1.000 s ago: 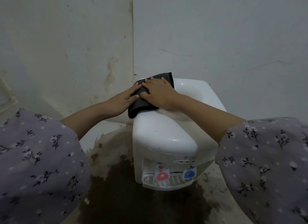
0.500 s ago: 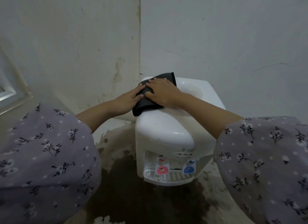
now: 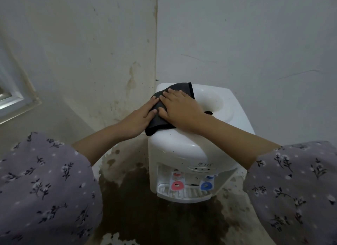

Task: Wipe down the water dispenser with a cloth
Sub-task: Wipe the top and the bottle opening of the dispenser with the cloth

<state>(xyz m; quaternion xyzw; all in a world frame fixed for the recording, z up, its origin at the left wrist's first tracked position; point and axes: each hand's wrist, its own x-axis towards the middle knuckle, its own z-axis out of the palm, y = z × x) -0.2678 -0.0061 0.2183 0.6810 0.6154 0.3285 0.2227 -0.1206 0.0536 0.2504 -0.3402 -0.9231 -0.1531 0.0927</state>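
A white tabletop water dispenser (image 3: 180, 149) stands in a wall corner, with a red tap and a blue tap over its drip tray. A dark grey folded cloth (image 3: 182, 88) lies over the top's left edge. My right hand (image 3: 179, 108) lies flat on the cloth, fingers spread, pressing it onto the top. My left hand (image 3: 140, 119) presses the cloth's hanging part against the dispenser's left side. The bottle well on top is bare, with a dark spot beside my right wrist.
Stained walls (image 3: 91, 62) close in behind and to the left of the dispenser. A window frame corner (image 3: 12, 98) shows at the far left. The surface (image 3: 138, 208) under the dispenser is dark, wet-looking and blotchy.
Both hands stay pressed on the cloth at the top's left edge. The view has shifted slightly, with the window frame now showing at the left.
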